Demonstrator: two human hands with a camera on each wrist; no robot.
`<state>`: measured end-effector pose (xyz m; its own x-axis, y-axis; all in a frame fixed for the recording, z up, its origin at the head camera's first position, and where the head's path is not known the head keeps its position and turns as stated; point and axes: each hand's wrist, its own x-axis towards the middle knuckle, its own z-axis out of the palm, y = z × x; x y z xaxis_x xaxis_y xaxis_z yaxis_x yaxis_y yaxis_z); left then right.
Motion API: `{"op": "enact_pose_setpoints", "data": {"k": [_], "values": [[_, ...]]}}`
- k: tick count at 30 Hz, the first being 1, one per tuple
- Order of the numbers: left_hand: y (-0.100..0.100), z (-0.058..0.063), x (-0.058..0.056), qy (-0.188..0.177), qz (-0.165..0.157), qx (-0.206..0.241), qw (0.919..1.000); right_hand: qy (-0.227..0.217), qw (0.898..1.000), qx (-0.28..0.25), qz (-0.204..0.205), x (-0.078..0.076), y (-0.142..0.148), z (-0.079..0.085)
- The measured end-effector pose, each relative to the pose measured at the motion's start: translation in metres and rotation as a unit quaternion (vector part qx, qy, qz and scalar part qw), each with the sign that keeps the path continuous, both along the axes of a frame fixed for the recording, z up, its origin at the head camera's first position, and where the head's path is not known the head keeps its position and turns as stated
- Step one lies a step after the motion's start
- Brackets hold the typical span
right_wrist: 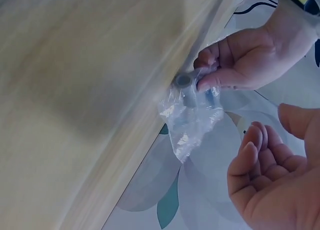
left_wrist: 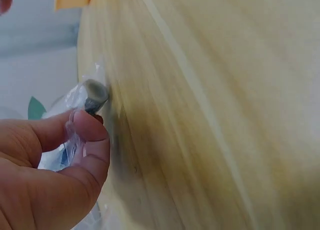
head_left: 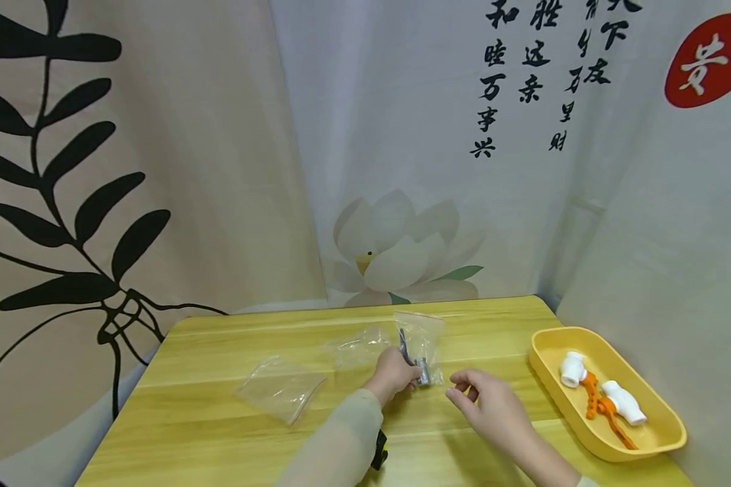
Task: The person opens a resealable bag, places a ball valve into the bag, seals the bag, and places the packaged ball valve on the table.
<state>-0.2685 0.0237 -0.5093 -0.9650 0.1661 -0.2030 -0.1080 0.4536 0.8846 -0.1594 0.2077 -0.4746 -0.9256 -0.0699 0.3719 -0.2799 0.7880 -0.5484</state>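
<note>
My left hand (head_left: 396, 374) pinches the lower end of a small clear zip bag (head_left: 419, 341) that stands up from the wooden table (head_left: 219, 419). Dark metal parts (head_left: 423, 370) sit inside the bag. In the left wrist view, thumb and forefinger (left_wrist: 85, 140) squeeze the plastic (left_wrist: 75, 100) around a grey cylindrical piece (left_wrist: 95, 92). The right wrist view shows the same bag (right_wrist: 192, 115) hanging from the left hand (right_wrist: 240, 60). My right hand (head_left: 487, 399) hovers just right of the bag, fingers loosely curled and holding nothing (right_wrist: 270, 175).
Two empty clear bags (head_left: 280, 387) (head_left: 359, 346) lie on the table left of my hands. A yellow tray (head_left: 664, 443) at the right edge holds white fittings (head_left: 572, 368) and orange pieces (head_left: 597, 402). Printed curtains hang close behind the table.
</note>
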Motion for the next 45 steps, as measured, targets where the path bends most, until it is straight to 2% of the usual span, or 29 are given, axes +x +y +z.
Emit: {"op": "enact_pose_setpoints", "data": {"k": [6,9,13,16,20,22,23,24,25,26,27,29,30,31,32,33,34,35,37,39,42,45], "values": [[0.003,-0.006,-0.017,0.021,0.052,-0.011,0.9984,0.004,1.0,0.001,0.024,0.005,-0.001,-0.004],[0.0,-0.006,-0.024,0.047,0.075,-0.038,0.9953,0.004,0.999,0.008,0.039,0.008,0.0,-0.005],[-0.003,-0.007,-0.029,0.081,0.09,-0.072,0.99,-0.004,0.998,0.016,0.053,0.01,0.001,-0.008],[-0.005,-0.008,-0.03,0.095,0.085,-0.071,0.9893,-0.017,0.998,0.018,0.06,0.01,0.002,-0.009],[-0.01,-0.006,-0.028,0.116,0.05,-0.081,0.9887,-0.024,0.997,0.015,0.074,0.01,0.001,-0.011],[-0.013,-0.002,-0.025,0.139,0.028,-0.103,0.9845,-0.023,0.996,0.014,0.084,0.011,0.001,-0.011],[-0.015,0.0,-0.024,0.159,0.02,-0.122,0.9795,-0.024,0.996,0.012,0.09,0.011,0.0,-0.012],[-0.016,0.002,-0.023,0.185,0.013,-0.148,0.9714,-0.025,0.995,0.012,0.094,0.011,0.0,-0.012],[-0.018,0.004,-0.021,0.218,0.009,-0.181,0.959,-0.026,0.995,0.011,0.099,0.011,0.0,-0.012],[-0.021,0.006,-0.02,0.256,0.007,-0.224,0.9405,-0.029,0.994,0.011,0.103,0.011,-0.001,-0.012],[-0.024,0.008,-0.02,0.288,0.008,-0.271,0.9185,-0.03,0.994,0.01,0.106,0.011,-0.001,-0.012],[-0.032,0.01,-0.021,0.343,0.02,-0.36,0.8676,-0.034,0.993,0.011,0.111,0.011,-0.002,-0.012],[-0.036,0.01,-0.022,0.356,0.026,-0.398,0.8453,-0.034,0.993,0.011,0.113,0.011,-0.002,-0.012],[-0.04,0.01,-0.024,0.358,0.029,-0.429,0.8285,-0.034,0.993,0.012,0.115,0.01,-0.002,-0.012],[-0.045,0.01,-0.025,0.352,0.03,-0.455,0.8176,-0.034,0.992,0.012,0.117,0.01,-0.002,-0.012],[-0.049,0.008,-0.027,0.337,0.03,-0.473,0.8138,-0.034,0.992,0.013,0.119,0.01,-0.002,-0.012],[-0.053,0.007,-0.029,0.325,0.034,-0.485,0.8112,-0.035,0.992,0.013,0.12,0.01,-0.002,-0.012],[-0.057,0.006,-0.03,0.31,0.037,-0.492,0.8125,-0.037,0.992,0.013,0.121,0.01,-0.002,-0.011],[-0.062,0.004,-0.032,0.284,0.041,-0.495,0.8201,-0.043,0.992,0.012,0.12,0.01,-0.002,-0.01],[-0.067,0.005,-0.032,0.268,0.046,-0.484,0.8316,-0.049,0.992,0.013,0.118,0.009,-0.002,-0.009],[-0.071,0.007,-0.031,0.246,0.045,-0.454,0.8553,-0.052,0.992,0.013,0.116,0.008,-0.003,-0.009],[-0.073,0.009,-0.027,0.23,0.041,-0.435,0.8696,-0.042,0.992,0.017,0.118,0.007,-0.004,-0.009]]}}
